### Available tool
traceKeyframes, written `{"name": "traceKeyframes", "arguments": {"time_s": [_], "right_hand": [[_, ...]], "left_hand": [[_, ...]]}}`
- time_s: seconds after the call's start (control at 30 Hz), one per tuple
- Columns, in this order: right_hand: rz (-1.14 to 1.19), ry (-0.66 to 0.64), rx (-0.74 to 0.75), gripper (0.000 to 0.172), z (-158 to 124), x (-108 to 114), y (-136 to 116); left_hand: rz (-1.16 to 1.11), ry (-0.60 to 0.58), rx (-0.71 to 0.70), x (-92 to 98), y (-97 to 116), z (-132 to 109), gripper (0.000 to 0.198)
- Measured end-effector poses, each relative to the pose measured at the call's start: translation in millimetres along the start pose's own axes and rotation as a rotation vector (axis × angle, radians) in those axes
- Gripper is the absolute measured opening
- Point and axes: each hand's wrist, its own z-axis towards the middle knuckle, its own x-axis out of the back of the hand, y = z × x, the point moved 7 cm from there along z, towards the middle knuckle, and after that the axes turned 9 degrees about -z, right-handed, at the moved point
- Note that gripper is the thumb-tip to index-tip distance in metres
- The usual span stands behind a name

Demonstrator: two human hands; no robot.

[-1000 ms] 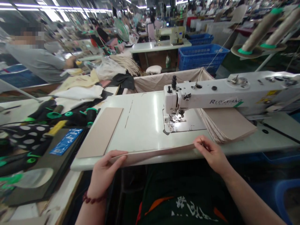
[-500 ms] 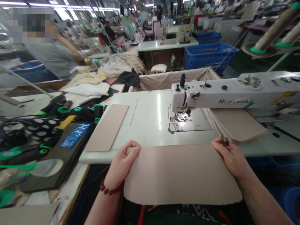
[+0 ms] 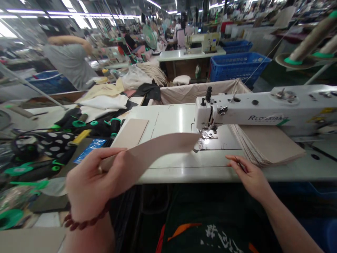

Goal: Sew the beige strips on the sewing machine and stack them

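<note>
My left hand is closed on one end of a beige fabric panel, lifted off the white sewing table; the panel's free end reaches toward the needle of the white sewing machine. My right hand rests on the table's front edge beside a stack of beige panels. Its fingers are curled round a small dark tool, perhaps thread snips. Another beige panel lies flat on the table's left side.
Left of the table sit black thread cones with green ends, polka-dot fabric and a blue label. A person in grey stands at back left. Blue crates and another sewing machine stand behind. Thread cones are at right.
My left hand has lifted the panel up and swung it leftward by one end. My right hand has let go of it and settled on the table edge by the stack.
</note>
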Motion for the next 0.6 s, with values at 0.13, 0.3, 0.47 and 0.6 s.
{"name": "traceKeyframes", "arguments": {"time_s": [0.13,0.3,0.47,0.6], "right_hand": [[-0.011,-0.052,0.029,0.031,7.1,-32.7,6.7],[-0.301,-0.031,0.199,0.026,20.8,-57.0,7.7],[-0.617,0.042,0.258,0.048,23.3,-67.8,15.8],[-0.767,0.063,0.322,0.047,18.8,-80.2,21.1]], "left_hand": [[-0.035,-0.288,-0.380,-53.6,6.9,-13.0,0.024],[-0.025,-0.625,-0.448,-168.3,-39.3,-58.3,0.020],[-0.135,-0.584,-0.307,-164.4,-39.9,-107.3,0.046],[-0.477,-0.907,-0.375,-179.9,-6.4,-179.8,0.033]]}}
